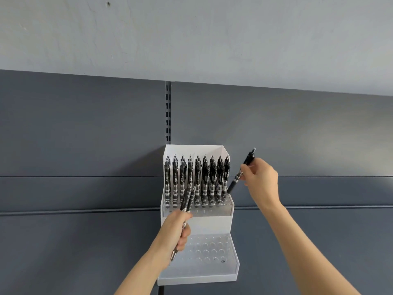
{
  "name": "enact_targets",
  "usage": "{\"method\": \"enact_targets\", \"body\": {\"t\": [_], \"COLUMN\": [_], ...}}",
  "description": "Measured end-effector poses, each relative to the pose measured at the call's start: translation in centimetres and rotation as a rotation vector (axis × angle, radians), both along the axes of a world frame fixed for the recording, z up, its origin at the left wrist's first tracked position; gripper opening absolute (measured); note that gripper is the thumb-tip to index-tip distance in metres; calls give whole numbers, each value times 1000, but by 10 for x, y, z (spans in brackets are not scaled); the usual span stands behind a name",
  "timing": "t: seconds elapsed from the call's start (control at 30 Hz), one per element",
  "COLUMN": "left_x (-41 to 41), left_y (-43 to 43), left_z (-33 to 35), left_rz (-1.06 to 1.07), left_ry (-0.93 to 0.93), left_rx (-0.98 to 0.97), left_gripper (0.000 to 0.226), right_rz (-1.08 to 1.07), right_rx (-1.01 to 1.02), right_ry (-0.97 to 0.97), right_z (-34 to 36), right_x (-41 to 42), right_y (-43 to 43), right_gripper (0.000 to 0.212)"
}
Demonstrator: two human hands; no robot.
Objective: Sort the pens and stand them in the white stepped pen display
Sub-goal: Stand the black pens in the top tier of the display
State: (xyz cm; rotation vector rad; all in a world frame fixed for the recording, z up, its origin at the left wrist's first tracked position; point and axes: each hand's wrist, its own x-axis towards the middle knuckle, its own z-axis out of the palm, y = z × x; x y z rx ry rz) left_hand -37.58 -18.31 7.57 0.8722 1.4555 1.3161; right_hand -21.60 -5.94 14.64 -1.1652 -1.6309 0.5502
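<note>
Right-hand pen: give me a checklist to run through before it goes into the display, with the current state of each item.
1. Right hand has a secure grip on the single pen: ok.
2. Pen tip points down toward the upper tier of the white stepped pen display: ok, tilted, tip near the right end.
3. Free hole under the tip: cannot tell; standing pens crowd that tier.
4. Pen upright for insertion: not ok, it leans.
5. Left hand keeps its spare pens clear: not ok, they cross in front of the upper tier.
6. Lower tier holes free: ok, all visible ones empty.
</note>
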Motion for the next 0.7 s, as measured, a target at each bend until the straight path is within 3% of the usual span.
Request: {"method": "enact_targets", "body": {"t": [0.1,0.27,0.47,0.7], "left_x": [-1,-3,-7,-6], "left_y": [-1,-4,-9,-9], "left_z": [0,-7,-6,2], "left_rz": [-15,5,9,45], "left_ry": [-44,31,106,115], "left_rx": [23,38,67,98], "left_gripper": [11,14,17,14], "right_rz": [19,-1,-59,-76], "right_rx": [21,-58,-96,-57], "right_ry": [-77,-369,-475,-639], "right_z": [1,-17,-12,-14], "right_x": [-7,-18,-23,-28], "right_y": [4,5,4,3], "right_gripper": [14,20,19,36]}}
